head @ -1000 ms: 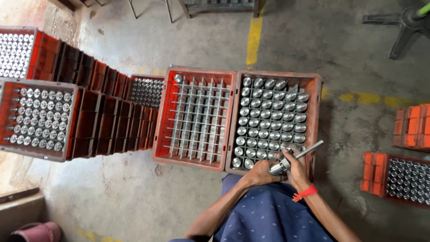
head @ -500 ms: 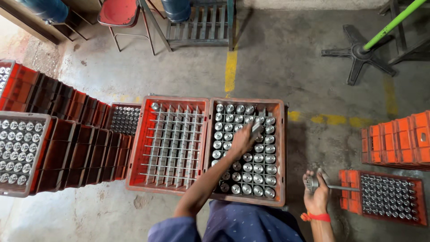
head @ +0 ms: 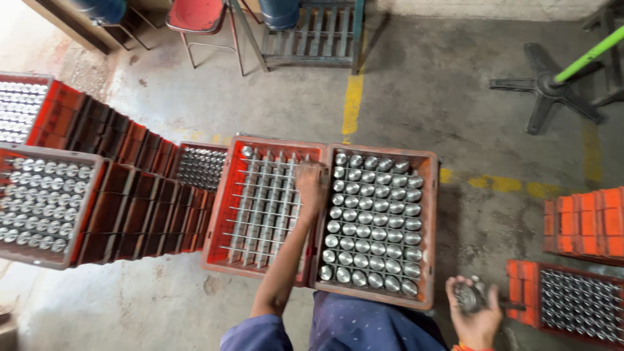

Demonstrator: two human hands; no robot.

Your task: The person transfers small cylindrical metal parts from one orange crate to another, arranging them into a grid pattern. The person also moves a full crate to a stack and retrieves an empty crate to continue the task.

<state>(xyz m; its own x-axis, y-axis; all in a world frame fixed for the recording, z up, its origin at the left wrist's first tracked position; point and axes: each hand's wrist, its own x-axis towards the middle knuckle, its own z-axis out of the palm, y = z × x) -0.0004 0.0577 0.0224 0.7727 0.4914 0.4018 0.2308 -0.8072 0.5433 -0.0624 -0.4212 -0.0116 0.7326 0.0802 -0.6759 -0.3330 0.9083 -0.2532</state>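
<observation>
Rough grey concrete floor w/ worn yellow line. Two orange plastic crates side by side: left crate w/ bare metal pin grid, right crate packed w/ shiny round steel cylinders. Left hand stretched onto pin grid near crates' shared wall, grip state: can't tell. Right hand low right of full crate, grip curled round small metal part.

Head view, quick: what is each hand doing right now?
Left hand: closed over the top right of the red plastic crate with a metal grid; whether it holds anything cannot be told.
Right hand: closed on a round grey metal part.
</observation>
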